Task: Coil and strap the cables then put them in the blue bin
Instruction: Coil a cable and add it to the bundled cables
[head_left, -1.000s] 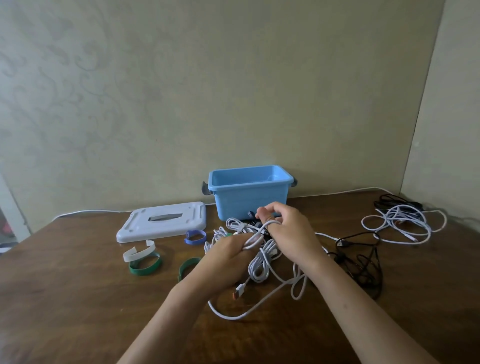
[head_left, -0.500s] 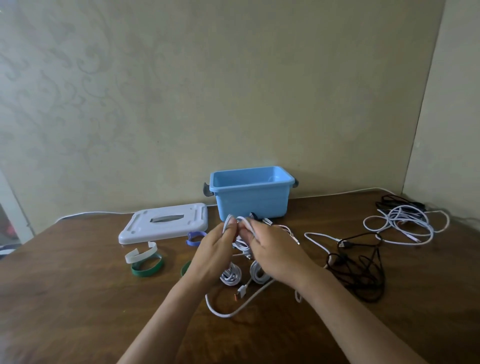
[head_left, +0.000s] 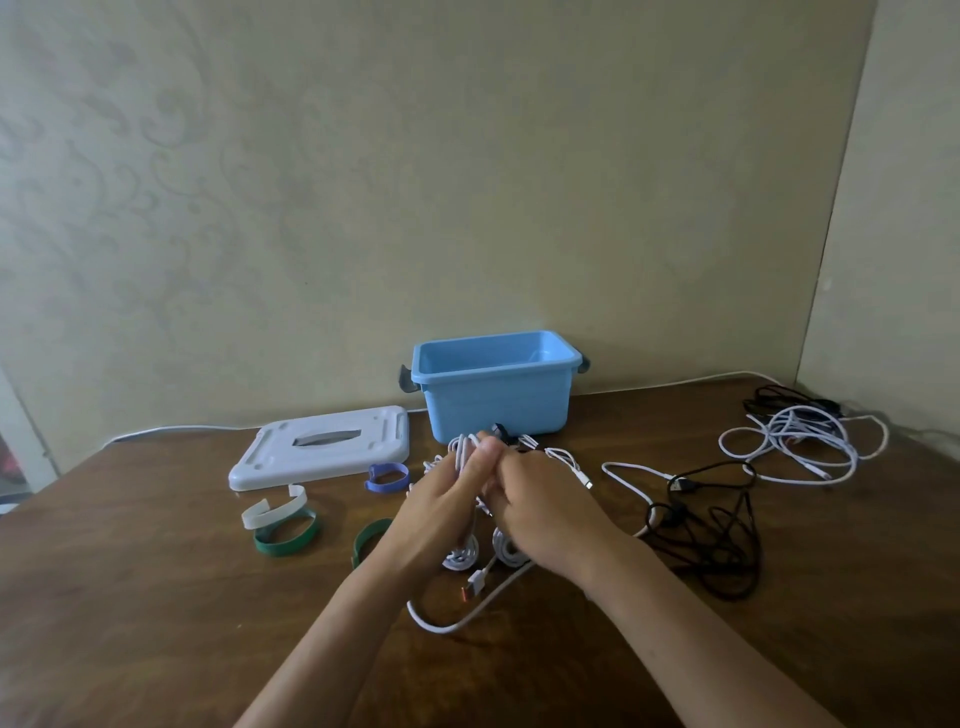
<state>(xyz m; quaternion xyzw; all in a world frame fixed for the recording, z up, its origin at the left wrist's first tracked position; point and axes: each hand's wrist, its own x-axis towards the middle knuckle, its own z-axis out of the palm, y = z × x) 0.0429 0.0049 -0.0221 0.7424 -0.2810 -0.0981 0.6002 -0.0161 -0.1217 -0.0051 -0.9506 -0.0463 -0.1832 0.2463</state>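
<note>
Both hands meet over the table (head_left: 156, 597), just in front of the open blue bin (head_left: 496, 397). The left hand (head_left: 441, 512) and right hand (head_left: 545, 512) curl their fingers around a bundled white cable (head_left: 462, 556), its tail looping below. A black cable (head_left: 711, 525) lies to the right, straps (head_left: 283, 525) to the left.

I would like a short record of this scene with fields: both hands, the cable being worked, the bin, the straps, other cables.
left hand: grips white cable coil
right hand: grips same coil
white cable: partly coiled, plug end loose on table
blue bin: open, nothing visible inside, lid beside it
straps: white, green, blue, unused
other cables: black tangle, white pile, uncoiled
</note>
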